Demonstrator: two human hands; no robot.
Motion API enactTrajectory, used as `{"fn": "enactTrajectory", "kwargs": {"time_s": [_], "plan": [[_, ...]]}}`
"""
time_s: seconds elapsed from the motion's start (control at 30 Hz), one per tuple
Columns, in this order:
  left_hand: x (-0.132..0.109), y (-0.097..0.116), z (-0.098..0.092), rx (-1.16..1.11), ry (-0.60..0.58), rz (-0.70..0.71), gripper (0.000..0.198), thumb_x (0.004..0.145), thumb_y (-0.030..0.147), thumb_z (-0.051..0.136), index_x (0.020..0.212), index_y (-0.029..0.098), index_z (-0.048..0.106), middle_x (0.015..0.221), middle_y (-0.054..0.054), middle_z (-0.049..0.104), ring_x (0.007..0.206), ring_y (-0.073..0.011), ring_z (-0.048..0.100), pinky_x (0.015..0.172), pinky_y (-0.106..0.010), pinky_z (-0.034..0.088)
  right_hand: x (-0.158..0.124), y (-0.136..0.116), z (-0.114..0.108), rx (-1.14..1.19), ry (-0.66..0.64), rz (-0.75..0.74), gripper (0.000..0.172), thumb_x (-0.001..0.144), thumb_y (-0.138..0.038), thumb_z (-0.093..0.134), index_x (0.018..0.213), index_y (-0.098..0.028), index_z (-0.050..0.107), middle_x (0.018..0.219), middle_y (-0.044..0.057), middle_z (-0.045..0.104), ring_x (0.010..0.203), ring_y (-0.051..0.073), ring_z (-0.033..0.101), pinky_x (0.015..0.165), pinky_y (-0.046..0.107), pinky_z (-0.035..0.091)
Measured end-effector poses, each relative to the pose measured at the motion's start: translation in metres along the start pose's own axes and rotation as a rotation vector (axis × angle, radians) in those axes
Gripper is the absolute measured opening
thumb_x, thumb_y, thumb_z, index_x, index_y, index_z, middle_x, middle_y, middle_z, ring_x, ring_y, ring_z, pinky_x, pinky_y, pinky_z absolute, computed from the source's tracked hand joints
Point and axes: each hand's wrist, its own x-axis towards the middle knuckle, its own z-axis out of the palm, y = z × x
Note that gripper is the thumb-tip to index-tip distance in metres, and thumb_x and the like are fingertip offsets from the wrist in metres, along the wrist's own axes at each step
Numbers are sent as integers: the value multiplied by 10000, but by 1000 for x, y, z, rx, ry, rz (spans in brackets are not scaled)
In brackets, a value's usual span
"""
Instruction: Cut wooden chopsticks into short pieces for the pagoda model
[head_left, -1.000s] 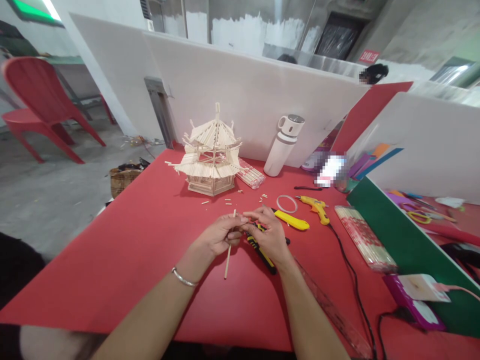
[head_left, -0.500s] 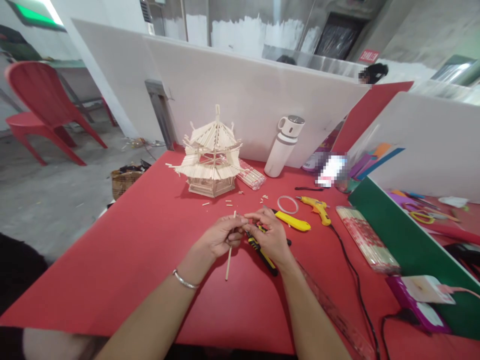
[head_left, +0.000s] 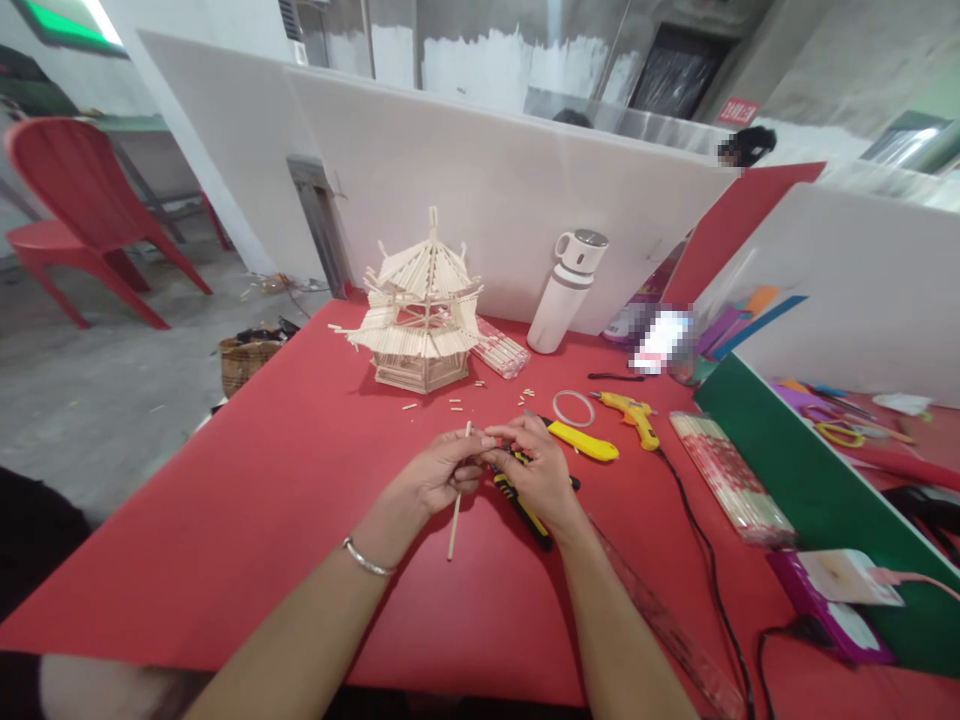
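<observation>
Between the fingers of my left hand is a thin wooden stick, its lower end slanting down toward the table. My right hand meets the left at the fingertips, its thumb and fingers pinched together; whatever they pinch is too small to make out. Under the right hand lie black-and-yellow pliers, partly covered by it. A yellow utility knife rests just beyond that hand. Farther back stands a pagoda model built from wooden sticks, with short cut pieces scattered in front of it.
On the red table are a white thermos, a yellow glue gun with a black cord, and a clear ring. Packaged sticks lie by the green divider. A clear ruler is beside my right forearm.
Both hands stay together in nearly the same pose with the stick held. The whole view has shifted very slightly.
</observation>
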Motion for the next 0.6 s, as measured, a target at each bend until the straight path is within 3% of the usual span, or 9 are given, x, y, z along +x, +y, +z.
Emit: {"fn": "enactTrajectory", "kwargs": {"time_s": [0.13,0.3,0.6], "plan": [[1,1,-1,19,3,20,291,626,247,865,748,92,651,559,30,573,363,21,284,353,-123,152,-1,-1,-1,19,16,40,278,858,-324,764,1128,-270,720,899,11,600,857,193,561,782,319,455],[3,0,-5,9,4,20,288,652,250,857,681,105,609,550,49,524,363,11,312,343,-131,150,0,-1,-2,15,42,54,109,916,-320,696,983,-269,765,862,10,629,864,189,581,804,322,457],[3,0,0,-17,6,16,236,652,148,840,799,102,661,575,43,556,349,13,305,339,-124,137,0,9,3,56,98,94,188,972,-293,577,1008,-251,757,926,37,655,906,196,614,820,333,485]]}}
